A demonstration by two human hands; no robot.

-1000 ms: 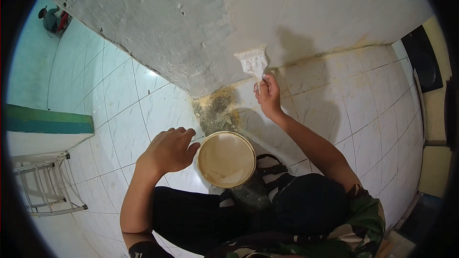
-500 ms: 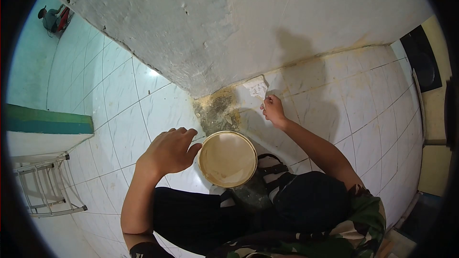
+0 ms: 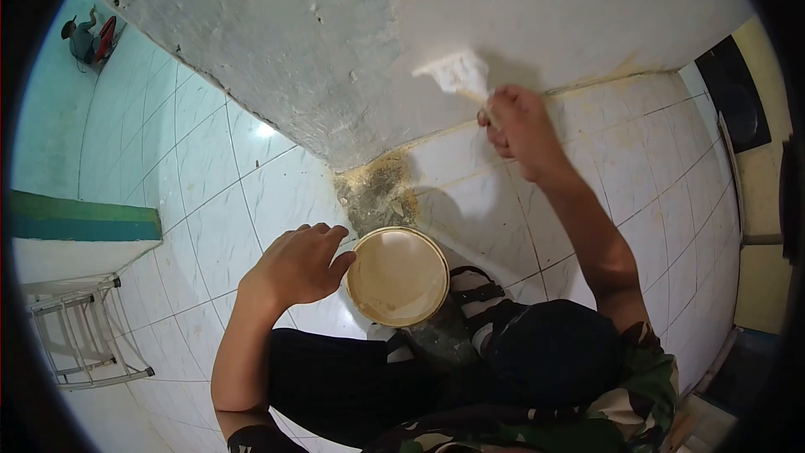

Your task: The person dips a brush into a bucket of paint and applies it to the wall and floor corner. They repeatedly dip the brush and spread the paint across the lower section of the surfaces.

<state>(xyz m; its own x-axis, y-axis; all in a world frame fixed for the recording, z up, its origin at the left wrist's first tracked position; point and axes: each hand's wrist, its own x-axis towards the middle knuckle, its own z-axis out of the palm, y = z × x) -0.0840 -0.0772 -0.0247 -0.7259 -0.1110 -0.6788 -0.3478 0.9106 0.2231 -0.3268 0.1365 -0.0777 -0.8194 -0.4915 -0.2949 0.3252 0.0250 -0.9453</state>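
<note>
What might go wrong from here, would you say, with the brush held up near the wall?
The bucket stands close beside the sandal, so a shifted foot might tip it and spill its pale contents. The white-coated brush in the right hand could also drip onto the floor tiles.

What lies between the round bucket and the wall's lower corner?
A rough dark floor patch, yellowish along parts of its edge, lies between the bucket and the wall's lower corner; the head view shows it.
</note>
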